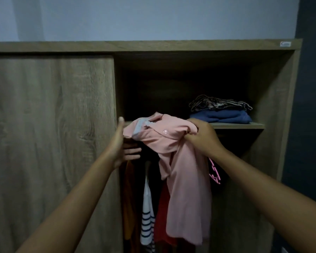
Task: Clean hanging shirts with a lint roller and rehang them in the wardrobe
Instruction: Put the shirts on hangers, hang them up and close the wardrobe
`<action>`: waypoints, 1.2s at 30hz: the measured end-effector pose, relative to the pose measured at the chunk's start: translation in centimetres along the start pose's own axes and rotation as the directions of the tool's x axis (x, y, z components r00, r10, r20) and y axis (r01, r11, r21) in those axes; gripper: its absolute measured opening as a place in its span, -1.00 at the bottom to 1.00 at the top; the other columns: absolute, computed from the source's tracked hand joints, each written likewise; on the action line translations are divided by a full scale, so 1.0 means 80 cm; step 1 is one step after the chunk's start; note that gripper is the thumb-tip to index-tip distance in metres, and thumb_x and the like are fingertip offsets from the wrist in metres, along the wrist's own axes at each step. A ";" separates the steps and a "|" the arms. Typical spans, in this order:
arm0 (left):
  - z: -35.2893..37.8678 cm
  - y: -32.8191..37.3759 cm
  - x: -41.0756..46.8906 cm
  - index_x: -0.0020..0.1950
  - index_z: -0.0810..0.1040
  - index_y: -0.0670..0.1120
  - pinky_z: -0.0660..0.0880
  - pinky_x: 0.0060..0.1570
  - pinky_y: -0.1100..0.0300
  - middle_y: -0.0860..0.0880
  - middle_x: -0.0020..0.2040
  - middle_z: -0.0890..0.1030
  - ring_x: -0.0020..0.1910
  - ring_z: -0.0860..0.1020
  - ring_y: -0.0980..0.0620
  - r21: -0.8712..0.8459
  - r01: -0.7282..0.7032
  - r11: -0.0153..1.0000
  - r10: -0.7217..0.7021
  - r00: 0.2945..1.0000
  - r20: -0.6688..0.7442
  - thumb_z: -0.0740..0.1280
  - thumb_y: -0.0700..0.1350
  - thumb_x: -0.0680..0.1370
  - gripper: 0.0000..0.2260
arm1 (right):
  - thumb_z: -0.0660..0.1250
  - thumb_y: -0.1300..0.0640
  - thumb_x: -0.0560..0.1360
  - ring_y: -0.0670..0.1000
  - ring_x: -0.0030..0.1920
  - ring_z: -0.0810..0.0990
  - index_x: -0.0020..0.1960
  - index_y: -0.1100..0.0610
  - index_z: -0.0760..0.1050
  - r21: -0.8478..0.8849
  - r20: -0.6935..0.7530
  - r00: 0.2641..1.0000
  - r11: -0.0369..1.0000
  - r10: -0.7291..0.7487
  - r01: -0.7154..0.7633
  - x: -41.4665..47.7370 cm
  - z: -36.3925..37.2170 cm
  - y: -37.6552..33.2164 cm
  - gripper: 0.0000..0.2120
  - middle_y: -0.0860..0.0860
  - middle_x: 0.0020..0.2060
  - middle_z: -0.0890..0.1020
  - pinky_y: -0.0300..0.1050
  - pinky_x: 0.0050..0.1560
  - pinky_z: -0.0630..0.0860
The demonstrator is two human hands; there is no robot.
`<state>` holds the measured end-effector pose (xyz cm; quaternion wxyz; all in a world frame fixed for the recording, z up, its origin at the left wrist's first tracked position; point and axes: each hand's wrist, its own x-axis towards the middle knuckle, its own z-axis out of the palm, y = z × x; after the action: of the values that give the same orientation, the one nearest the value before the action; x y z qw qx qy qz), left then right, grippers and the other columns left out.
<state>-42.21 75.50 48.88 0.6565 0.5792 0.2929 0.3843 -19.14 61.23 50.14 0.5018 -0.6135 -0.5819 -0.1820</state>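
We have one head-worn view, close up, facing straight into the open right half of the wardrobe (288,106), level with its shelf (241,125).

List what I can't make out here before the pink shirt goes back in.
Head view:
- Rail and hanger hook: hidden behind the pink shirt and shelf.
- Left hand fingertips: hidden behind the shirt.
- Right hand grip: fingers buried in fabric.
- Lint roller: not in view.
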 end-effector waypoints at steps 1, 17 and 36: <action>-0.002 -0.002 0.007 0.28 0.50 -0.12 0.63 -0.10 -0.07 -0.22 0.16 0.59 0.10 0.62 -0.22 -0.152 0.049 0.987 -0.044 0.998 0.032 0.09 0.55 0.41 -0.18 | 0.40 0.22 0.31 -0.05 -0.10 0.62 0.04 0.08 0.64 -0.005 -0.001 1.000 1.000 -0.014 0.014 -0.010 -0.001 0.004 -0.69 -0.02 -0.12 0.70 -0.13 -0.10 0.48; 0.087 0.005 -0.017 -0.15 0.54 -0.21 0.62 -0.19 0.12 -0.17 -0.21 0.58 -0.27 0.60 -0.06 -0.353 0.072 0.933 -0.005 0.982 0.188 0.16 -0.28 0.51 -0.83 | 0.54 -0.13 0.35 -0.03 -0.09 0.65 0.07 -0.06 0.55 0.042 0.373 0.892 0.956 0.254 -0.289 -0.077 -0.006 0.039 -0.64 -0.05 -0.09 0.65 -0.07 0.02 0.60; 0.099 -0.019 -0.037 -0.09 0.57 -0.21 0.55 -0.11 0.04 -0.12 -0.32 0.55 -0.28 0.57 -0.05 -0.250 0.014 0.968 0.017 0.993 0.121 0.38 -0.08 0.55 -0.82 | 0.45 -0.11 0.45 -0.13 -0.37 0.57 -0.26 0.06 0.64 -0.233 0.448 0.831 0.941 0.329 -0.247 -0.106 0.025 0.049 -0.75 -0.02 -0.34 0.65 -0.19 -0.34 0.50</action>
<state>-37.00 68.71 48.43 0.7408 0.5143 0.2010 0.3825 -18.54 59.09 40.81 0.3107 -0.7595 -0.5715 0.0064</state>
